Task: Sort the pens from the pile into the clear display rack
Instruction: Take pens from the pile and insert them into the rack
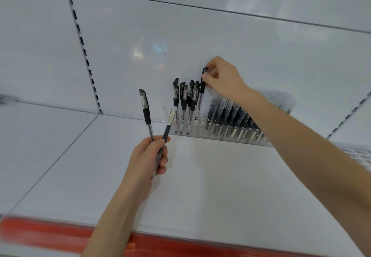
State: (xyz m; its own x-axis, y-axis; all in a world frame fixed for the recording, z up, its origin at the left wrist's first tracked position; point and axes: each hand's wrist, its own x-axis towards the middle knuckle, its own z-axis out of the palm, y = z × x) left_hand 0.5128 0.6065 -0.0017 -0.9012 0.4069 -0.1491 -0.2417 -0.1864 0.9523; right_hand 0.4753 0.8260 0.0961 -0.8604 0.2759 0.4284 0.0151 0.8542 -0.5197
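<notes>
Right hand (222,76) is up at the back of the white shelf (200,186), thumb and curled fingertips pinching the black cap end of a pen (202,88). That pen hangs near upright, its lower end down at the clear display rack (200,134); whether the tip is seated in a slot, cannot tell from here. Just to its left a cluster of standing pens (183,100) sits in the rack, black caps up, clear barrels down in the slots, packed close together. To the right of the pinched pen, partly behind the right forearm, a leaning row of pens (230,116) fills the rest of the rack, all slanted the same way. The rack itself stands against the white back panel (180,36). Now the left hand (148,156): nearer the camera, above the middle of the shelf, fingers wrapped round the lower barrels of two pens that fan out in a V, thumb up against the barrels. The capped pen (146,112) points up and slightly left, black cap on top, black grip below it. The labelled pen (169,122) leans up to the right, a pale sticker on its barrel, its upper end crossing in front of the rack's left corner. A red strip (60,234) runs blurred along the shelf's front edge, and a slotted upright (84,48) climbs the back panel at left
</notes>
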